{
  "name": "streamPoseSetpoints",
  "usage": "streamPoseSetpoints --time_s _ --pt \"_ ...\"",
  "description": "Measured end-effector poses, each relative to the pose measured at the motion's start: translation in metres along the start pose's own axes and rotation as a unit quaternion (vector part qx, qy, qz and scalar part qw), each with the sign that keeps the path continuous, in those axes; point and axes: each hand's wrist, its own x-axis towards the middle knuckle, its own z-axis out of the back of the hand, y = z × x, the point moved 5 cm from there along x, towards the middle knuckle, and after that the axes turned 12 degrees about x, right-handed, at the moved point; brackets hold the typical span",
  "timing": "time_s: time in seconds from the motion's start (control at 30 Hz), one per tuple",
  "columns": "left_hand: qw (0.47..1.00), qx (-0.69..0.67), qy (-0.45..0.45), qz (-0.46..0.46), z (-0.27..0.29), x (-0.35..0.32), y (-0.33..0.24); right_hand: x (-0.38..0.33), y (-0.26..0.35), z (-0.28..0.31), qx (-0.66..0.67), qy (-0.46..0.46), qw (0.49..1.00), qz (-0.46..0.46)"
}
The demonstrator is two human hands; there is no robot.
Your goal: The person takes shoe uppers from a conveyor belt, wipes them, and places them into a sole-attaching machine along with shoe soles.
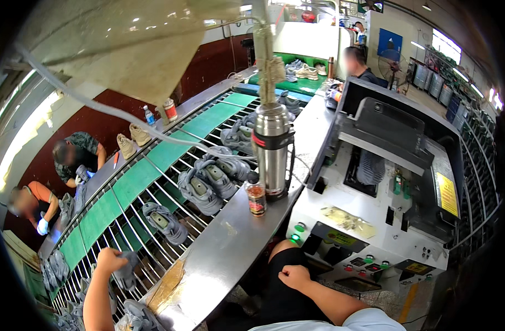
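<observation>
The left hand (110, 260) pinches a grey shoe (128, 272) between thumb and fingers, out over the metal bars (190, 216) of a long rack. Gripping it by one end seems a simple way to manage a light, soft thing with a single hand; I cannot tell whether the shoe's underside touches the bars. The right hand (294, 277) is curled into a loose fist on the dark shorts (285, 304), nothing showing in it, apparently just resting.

Just ahead of the left hand, a lone shoe (165, 223) lies on the bars, and beyond it more shoes (205, 185) sit close together, probably so that they stay within reach. Between the two hands runs a steel ledge (230, 243); farther along it, a flask (272, 149) and a small bottle (256, 197) stand upright, likely kept there to be off the bars. A white machine (319, 212) is ahead and to the right of the right hand.

The held shoe looks dull grey all over, small and limp-sided, partly covered by the fingers. Its sole and opening are not clear, while the lone shoe shows a pale yellowish lining inside.
</observation>
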Motion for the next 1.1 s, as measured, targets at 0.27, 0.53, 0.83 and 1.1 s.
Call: streamPoseSetpoints --time_s 0.27,0.53,0.83,1.1 --pt "0.966 -0.018 -0.166 -0.2 -0.051 -0.201 -0.156 0.042 0.061 0.174 -0.034 -0.241 0.954 0.173" --pt "0.938 -0.268 -0.184 -0.117 -0.095 -0.224 -0.212 0.203 -0.037 0.397 -0.249 -0.435 0.849 -0.168" --pt "0.926 -0.282 -0.179 0.173 -0.198 -0.152 -0.108 0.211 -0.024 0.386 -0.125 -0.411 0.846 -0.316" --pt "0.922 -0.327 -0.186 0.092 -0.177 -0.159 -0.15 0.103 0.024 0.345 -0.07 -0.599 0.797 -0.016"
